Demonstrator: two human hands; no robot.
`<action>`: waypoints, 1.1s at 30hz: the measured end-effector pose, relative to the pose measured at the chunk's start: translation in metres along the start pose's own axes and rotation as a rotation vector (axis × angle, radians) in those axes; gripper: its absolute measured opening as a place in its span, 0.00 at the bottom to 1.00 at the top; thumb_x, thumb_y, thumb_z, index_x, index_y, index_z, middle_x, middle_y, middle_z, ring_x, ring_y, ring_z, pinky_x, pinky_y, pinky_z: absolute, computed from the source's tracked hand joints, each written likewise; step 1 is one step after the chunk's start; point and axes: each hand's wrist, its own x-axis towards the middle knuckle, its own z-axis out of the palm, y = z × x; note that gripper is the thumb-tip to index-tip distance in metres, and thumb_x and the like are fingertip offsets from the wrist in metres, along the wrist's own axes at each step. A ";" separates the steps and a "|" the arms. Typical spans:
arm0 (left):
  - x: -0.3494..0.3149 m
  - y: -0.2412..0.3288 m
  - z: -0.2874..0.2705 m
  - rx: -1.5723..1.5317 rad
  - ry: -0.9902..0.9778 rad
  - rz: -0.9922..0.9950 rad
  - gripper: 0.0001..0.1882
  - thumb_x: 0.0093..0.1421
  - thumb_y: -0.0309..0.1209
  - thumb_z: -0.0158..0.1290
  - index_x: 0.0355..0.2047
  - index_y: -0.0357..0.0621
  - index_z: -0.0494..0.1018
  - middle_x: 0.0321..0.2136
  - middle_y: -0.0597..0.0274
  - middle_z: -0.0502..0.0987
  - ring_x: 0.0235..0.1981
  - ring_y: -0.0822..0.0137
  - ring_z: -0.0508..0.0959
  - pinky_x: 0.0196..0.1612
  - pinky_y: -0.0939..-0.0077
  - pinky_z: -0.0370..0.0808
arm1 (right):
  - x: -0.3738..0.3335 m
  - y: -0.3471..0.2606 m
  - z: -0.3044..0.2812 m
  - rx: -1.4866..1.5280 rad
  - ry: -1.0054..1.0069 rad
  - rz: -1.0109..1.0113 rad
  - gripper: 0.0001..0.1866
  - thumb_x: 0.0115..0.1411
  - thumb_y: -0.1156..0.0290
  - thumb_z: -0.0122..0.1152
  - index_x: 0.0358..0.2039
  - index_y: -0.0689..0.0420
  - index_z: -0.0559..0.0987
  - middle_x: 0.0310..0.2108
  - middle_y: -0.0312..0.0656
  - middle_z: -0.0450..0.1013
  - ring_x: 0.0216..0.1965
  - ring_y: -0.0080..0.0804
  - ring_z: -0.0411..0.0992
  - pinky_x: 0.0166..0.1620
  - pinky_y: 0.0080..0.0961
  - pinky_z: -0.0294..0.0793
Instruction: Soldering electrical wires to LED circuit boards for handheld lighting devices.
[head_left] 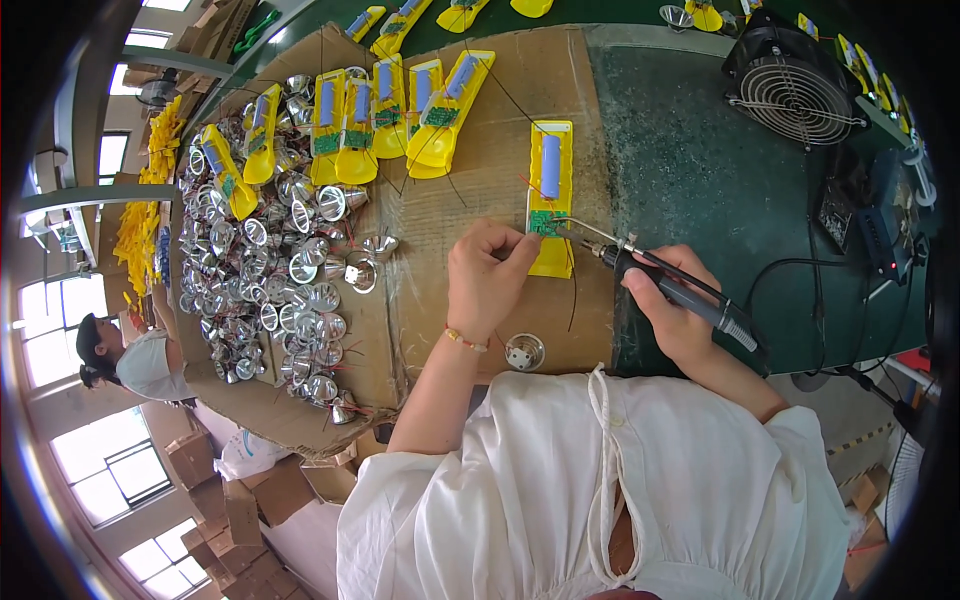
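A yellow plastic housing (555, 262) lies upright in front of me on the cardboard. It carries a purple-blue cylindrical battery (551, 168) and, below that, a green circuit board (544, 223). My right hand (672, 308) grips a soldering iron (690, 297) with a thin metal feed tube along it; its tip points at the board's right side. At the board's left edge, my left hand (487, 268) has thumb and forefinger pinched together. What lies between them is too small to make out. A loose silver reflector cup (523, 351) sits nearer to me.
Many silver reflectors (305, 270) fill a cardboard tray at left, with several yellow housings (357, 130) along its far side. A black fan (795, 85) stands far right, above a blue-fronted box (880, 240) with cables. Another person (140, 355) is at far left.
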 end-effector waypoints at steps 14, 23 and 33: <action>0.000 0.016 -0.013 -0.224 0.007 -0.134 0.08 0.48 0.32 0.59 0.25 0.40 0.77 0.22 0.59 0.78 0.21 0.70 0.78 0.29 0.79 0.73 | -0.008 0.007 -0.035 0.119 0.164 0.107 0.09 0.53 0.74 0.61 0.32 0.64 0.72 0.25 0.41 0.74 0.25 0.20 0.72 0.29 0.15 0.70; 0.132 0.074 0.039 0.569 -0.332 0.233 0.10 0.45 0.36 0.52 0.23 0.45 0.79 0.19 0.51 0.76 0.22 0.54 0.77 0.30 0.66 0.75 | -0.009 0.027 -0.071 0.009 0.272 0.237 0.08 0.51 0.76 0.62 0.31 0.63 0.73 0.24 0.38 0.73 0.26 0.19 0.70 0.30 0.15 0.70; 0.322 0.092 0.089 0.714 0.085 0.498 0.34 0.45 0.44 0.57 0.54 0.55 0.61 0.50 0.46 0.62 0.51 0.48 0.66 0.52 0.61 0.65 | 0.002 0.015 -0.067 -0.014 0.243 0.300 0.10 0.50 0.73 0.64 0.31 0.60 0.73 0.21 0.35 0.71 0.23 0.16 0.67 0.27 0.16 0.68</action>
